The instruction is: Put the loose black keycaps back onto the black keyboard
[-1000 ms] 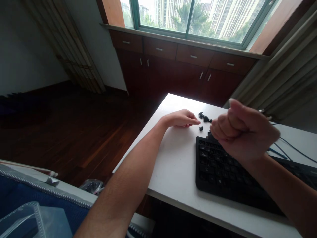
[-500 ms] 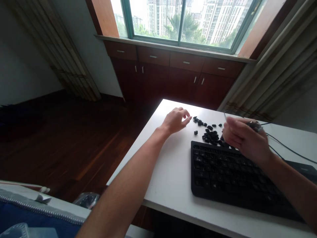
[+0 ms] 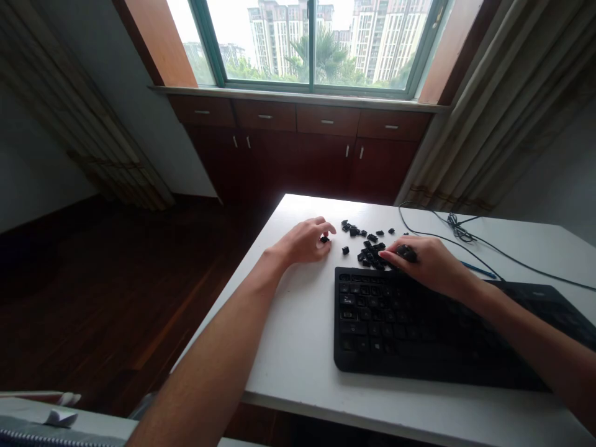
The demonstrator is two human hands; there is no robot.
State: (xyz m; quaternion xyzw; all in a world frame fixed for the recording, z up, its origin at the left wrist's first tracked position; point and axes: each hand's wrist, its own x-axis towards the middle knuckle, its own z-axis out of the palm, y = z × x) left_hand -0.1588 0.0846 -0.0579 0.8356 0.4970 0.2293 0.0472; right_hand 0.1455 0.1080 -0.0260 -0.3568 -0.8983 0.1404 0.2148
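My left hand (image 3: 307, 241) rests on the white table, its thumb and fingers curled round a small black keycap (image 3: 325, 239). My right hand (image 3: 426, 259) is closed round a dark, rounded object (image 3: 406, 252) whose kind I cannot make out. Its fingertips reach the edge of a heap of loose black keycaps (image 3: 370, 253). One keycap (image 3: 345, 250) lies apart, between my left hand and the heap. Below the right hand and forearm is a black keyboard (image 3: 400, 347), partly covered by them; some key places at its left look bare.
A black cable (image 3: 521, 251) runs over the white table (image 3: 288, 347), bundled near the back. A thin blue stick-like item (image 3: 478, 269) lies behind the keyboard. More keycaps (image 3: 354, 231) are strewn toward the far edge. Cabinets (image 3: 298, 155) stand under the window.
My right hand has come down and left to the keycap heap. My left hand has drawn back slightly, and a keycap now shows between its fingers. The view has shifted right.
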